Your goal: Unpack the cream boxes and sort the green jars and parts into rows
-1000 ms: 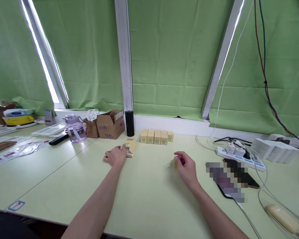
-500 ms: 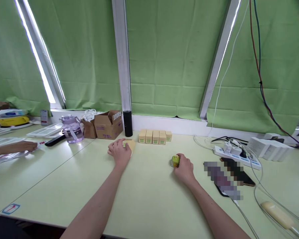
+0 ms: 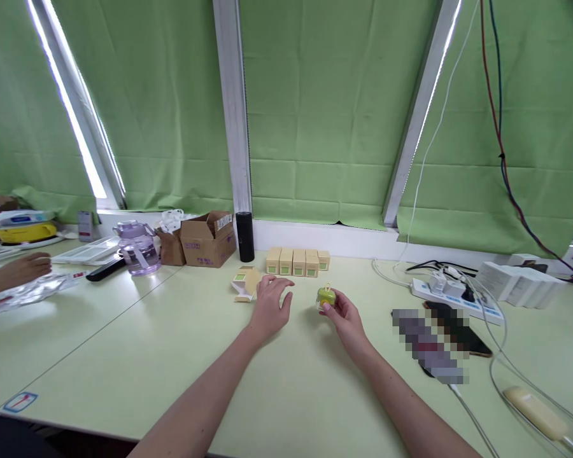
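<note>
Green lid catching the light, and that small rounded pot [image 3: 325, 299] is grasped in the right grip [image 3: 348, 321], thumb across its near side! It's right of centre over the surface [image 3: 296, 394], long axis roughly upright, pale loop pointing up; the lower part looks clear, contents too small to read. Across to the left grip [image 3: 271, 305]: released, nothing held, fingers loosely spread and pointing right. Just beside it, an opened kraft box [image 3: 245, 284], flaps splayed; contact between them, I can't tell. Farther out, small kraft boxes [image 3: 292, 263] stand packed together, square-edged, green labels facing near. Far left, a brown corrugated carton [image 3: 209, 240] with raised flaps, its inside hidden, between a smooth black cylinder [image 3: 245, 236] and a translucent purple jug [image 3: 138, 249].
</note>
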Available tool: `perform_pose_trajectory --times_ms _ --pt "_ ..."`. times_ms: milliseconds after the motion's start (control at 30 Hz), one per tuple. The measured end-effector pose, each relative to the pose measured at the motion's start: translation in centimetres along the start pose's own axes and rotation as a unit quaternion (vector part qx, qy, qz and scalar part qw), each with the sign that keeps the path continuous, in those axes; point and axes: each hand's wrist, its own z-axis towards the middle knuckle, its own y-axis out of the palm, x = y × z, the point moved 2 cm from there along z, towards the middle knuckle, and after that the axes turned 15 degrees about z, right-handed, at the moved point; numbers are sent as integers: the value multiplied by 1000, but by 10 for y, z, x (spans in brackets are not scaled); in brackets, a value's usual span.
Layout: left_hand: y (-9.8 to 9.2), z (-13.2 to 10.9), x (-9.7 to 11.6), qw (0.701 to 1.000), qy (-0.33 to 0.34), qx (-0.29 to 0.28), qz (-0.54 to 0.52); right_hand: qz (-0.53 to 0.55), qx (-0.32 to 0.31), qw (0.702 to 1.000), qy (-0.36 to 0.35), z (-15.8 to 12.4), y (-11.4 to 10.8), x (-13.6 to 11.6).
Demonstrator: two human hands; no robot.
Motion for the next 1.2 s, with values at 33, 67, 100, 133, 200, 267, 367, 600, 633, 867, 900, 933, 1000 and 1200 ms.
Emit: perform_pose_trajectory --times_ms 33,67,100,133,200,267,367,600,633,867,900,933,1000,1200 --pt "0 0 3 1000 10 -7 -4 44 0 999 11 -1 4 0" --pt "-1 -1 5 1000 18 -12 -9 80 -2 997 22 -3 6 0" --pt "-1 -1 7 1000 22 -14 -14 108 -2 994 32 -4 8 0" --pt "-2 -1 7 999 22 -14 -20 129 -1 991 41 -4 8 1" --pt "-2 0 7 999 13 -11 -33 154 2 986 60 -5 7 3" --pt "-3 2 6 999 -3 -6 -53 165 10 983 77 -4 4 6" --pt "-2 4 7 995 -36 -13 -93 172 19 981 91 -1 1 10" --pt "6 10 18 958 -148 -147 -195 198 21 974 108 -2 1 9" --pt "7 11 20 950 -157 -159 -218 199 19 973 112 -3 3 8" --pt "19 5 26 901 -210 -128 -356 168 46 983 66 -8 10 4" --pt "21 2 26 896 -213 -129 -369 151 49 986 51 -8 10 4" --pt "23 0 26 891 -214 -131 -378 131 49 990 37 -8 10 5" --pt "24 -4 26 884 -210 -135 -395 90 49 995 11 -7 10 6" --pt "19 -7 25 866 -208 -115 -440 -5 60 997 -48 -9 10 3"
